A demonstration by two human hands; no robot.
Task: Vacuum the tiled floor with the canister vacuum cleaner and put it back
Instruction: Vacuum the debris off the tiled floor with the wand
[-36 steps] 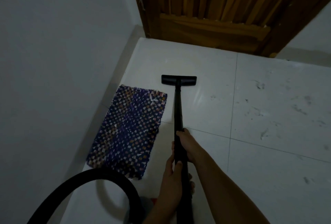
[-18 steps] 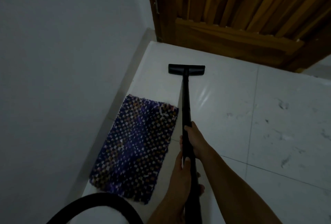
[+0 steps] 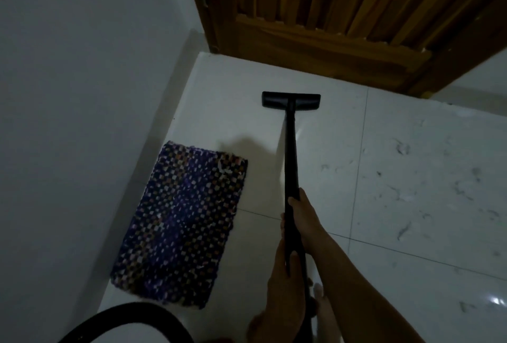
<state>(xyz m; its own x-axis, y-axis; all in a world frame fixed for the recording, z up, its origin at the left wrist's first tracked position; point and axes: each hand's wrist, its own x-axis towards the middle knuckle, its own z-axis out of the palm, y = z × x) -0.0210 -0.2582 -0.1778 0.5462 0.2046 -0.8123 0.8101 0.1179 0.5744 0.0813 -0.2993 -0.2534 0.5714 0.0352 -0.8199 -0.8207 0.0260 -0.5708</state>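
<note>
**Floor pass toward the door corner — both hands on the wand**

Left to right:

- Hose – black loop at the floor's near-left edge. Keep slack in it so it doesn't pull the wand off line or snag the mat.
- Woven mat lies along the floor's left edge, against the wall. The tile under it won't get cleaned unless it's lifted later; run the head beside it, not over the frayed edge, which I'd expect the suction to grab.
- Floor head sits flat on the tiled floor near the far-left corner, just short of the wooden door. Keep it flat, take slow overlapping strokes, and finish the strip along the door's bottom edge.
- Wand – left hand grip wrapped shut round the lower part, right hand grip closed on it higher up. Two-hand hold is fine; push with the upper hand, steer with the lower.
- Right-hand tiles carry visible hair and lint – judged the bulk of the work left. Step sideways toward the floor's right edge next.

Hard to make out:

- Canister itself is out of frame; where the hose runs to can't be told.
- Light is dim; fine dust on the left tiles can't be judged.
- Something pale shows near the frame's bottom beside the wand, maybe a foot – unclear.
- Door's right side and the floor beyond it are cut off.
</note>
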